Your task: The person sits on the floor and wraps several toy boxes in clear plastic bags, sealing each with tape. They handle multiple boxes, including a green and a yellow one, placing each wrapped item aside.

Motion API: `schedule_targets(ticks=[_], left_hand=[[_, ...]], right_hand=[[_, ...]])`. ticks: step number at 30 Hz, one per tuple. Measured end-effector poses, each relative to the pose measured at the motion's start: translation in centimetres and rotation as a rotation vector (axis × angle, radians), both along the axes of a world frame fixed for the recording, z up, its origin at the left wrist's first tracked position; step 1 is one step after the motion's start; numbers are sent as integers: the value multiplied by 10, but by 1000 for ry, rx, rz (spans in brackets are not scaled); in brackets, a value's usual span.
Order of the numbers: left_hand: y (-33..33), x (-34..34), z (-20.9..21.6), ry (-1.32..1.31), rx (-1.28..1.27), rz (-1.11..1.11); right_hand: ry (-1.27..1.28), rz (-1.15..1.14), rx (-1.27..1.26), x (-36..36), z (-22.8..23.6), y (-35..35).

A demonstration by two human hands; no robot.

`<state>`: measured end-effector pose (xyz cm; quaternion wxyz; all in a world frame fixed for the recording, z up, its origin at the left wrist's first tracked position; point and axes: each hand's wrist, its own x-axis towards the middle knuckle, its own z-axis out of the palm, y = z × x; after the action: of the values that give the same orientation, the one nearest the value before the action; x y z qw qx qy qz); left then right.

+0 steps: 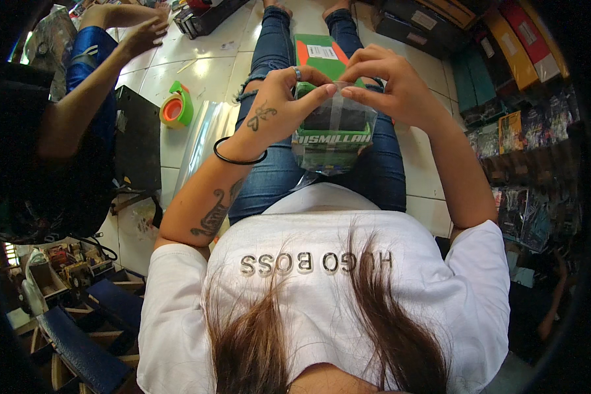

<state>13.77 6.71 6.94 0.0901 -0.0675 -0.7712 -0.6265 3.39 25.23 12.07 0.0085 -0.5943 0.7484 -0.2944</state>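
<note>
Between my thighs stands a green and black model or box [335,146] wrapped in clear plastic, with pale lettering across its near side. A clear strip, like tape, runs down the middle of the plastic wrap [338,113]. My left hand [292,95], with a ring on it, pinches the top edge of the wrap between thumb and index finger. Facing it, my right hand [390,82] pinches the same edge, and the fingertips nearly meet. Beyond them, a green and orange part [321,51] with a white label shows; whether it joins the wrapped thing I cannot tell.
A green tape dispenser with an orange core [176,108] lies on the tiled floor to my left, beside a sheet of clear plastic [206,134]. Another person's arm [105,75] reaches in at the upper left. Boxes [479,72] and packaged goods [528,138] line the right.
</note>
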Motion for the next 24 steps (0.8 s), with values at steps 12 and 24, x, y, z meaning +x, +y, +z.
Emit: schedule_targets(ticks=[12, 24], left_hand=[[-5, -9, -1, 87, -207, 9], [-13, -14, 15, -273, -68, -91]], right_hand=[[-362, 46, 3, -11, -11, -5], [677, -74, -70, 15, -12, -1]])
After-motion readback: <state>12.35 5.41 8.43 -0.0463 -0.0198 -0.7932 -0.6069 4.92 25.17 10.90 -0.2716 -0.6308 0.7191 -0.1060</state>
